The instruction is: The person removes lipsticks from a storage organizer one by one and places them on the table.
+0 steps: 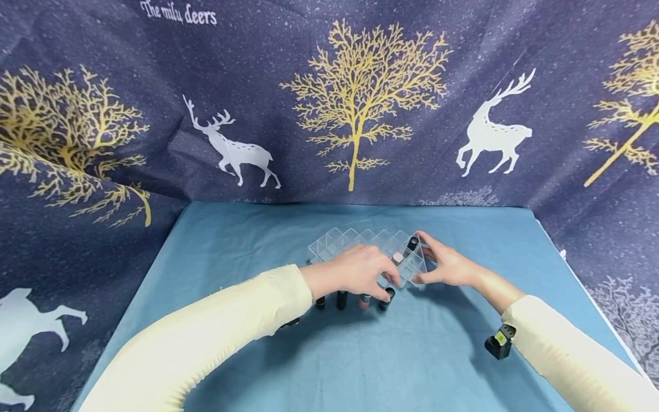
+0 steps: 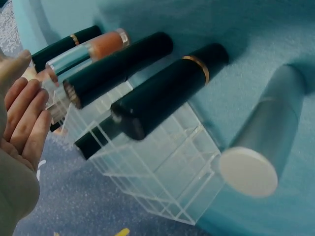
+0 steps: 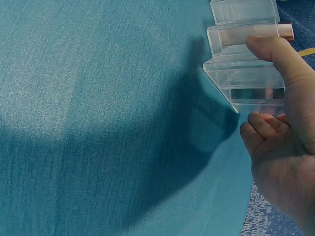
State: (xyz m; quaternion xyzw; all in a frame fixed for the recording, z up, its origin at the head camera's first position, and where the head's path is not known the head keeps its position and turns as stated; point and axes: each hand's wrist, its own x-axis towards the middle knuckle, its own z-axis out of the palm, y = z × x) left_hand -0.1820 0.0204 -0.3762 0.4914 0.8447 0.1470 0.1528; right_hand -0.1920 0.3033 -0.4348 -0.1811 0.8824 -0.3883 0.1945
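Note:
A clear plastic organizer [image 1: 350, 239] with diamond-shaped compartments stands on the table. My right hand [image 1: 447, 264] grips its right end, thumb on the near side and fingers round the back. A black tube [image 1: 412, 244] and a pale pink-topped one [image 1: 397, 258] stand in compartments there. My left hand [image 1: 365, 269] reaches across the organizer, thumb and fingers apart, just over a black lipstick tube [image 1: 387, 300]. In the left wrist view, the fingers [image 2: 30, 101] are loosely bent beside that gold-ringed tube [image 2: 61, 46]; whether they touch it is unclear.
In front of the organizer stand a clear-and-orange tube [image 2: 106, 45], a plain black tube [image 2: 118, 69], another gold-ringed black tube [image 2: 170, 91] and a frosted grey tube [image 2: 270, 123] with a white end. Blue cloth [image 1: 360, 360] covers the table, and a patterned curtain [image 1: 407, 171] hangs behind.

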